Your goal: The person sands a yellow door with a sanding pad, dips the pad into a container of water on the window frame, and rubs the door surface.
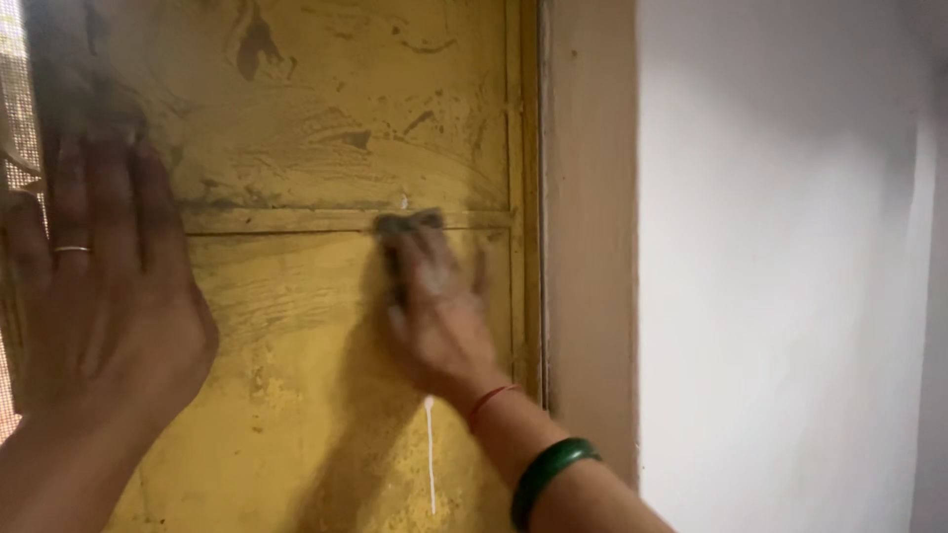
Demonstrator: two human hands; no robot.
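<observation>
A worn yellow door panel [326,109] with dark smears and scuffs fills the view. My right hand [439,306] presses a small dark grey pad [407,223] against the panel's horizontal rail [276,219]; the hand is blurred. It wears a red thread and a green bangle at the wrist. My left hand [99,286] lies flat on the door's left side with fingers spread, a ring on one finger, holding nothing.
A tan wooden door frame [591,227] runs upright to the right of the panel. Beyond it stands a plain white wall [790,266]. A white drip streak [431,454] runs down the lower panel. A mesh screen edge [12,128] shows at far left.
</observation>
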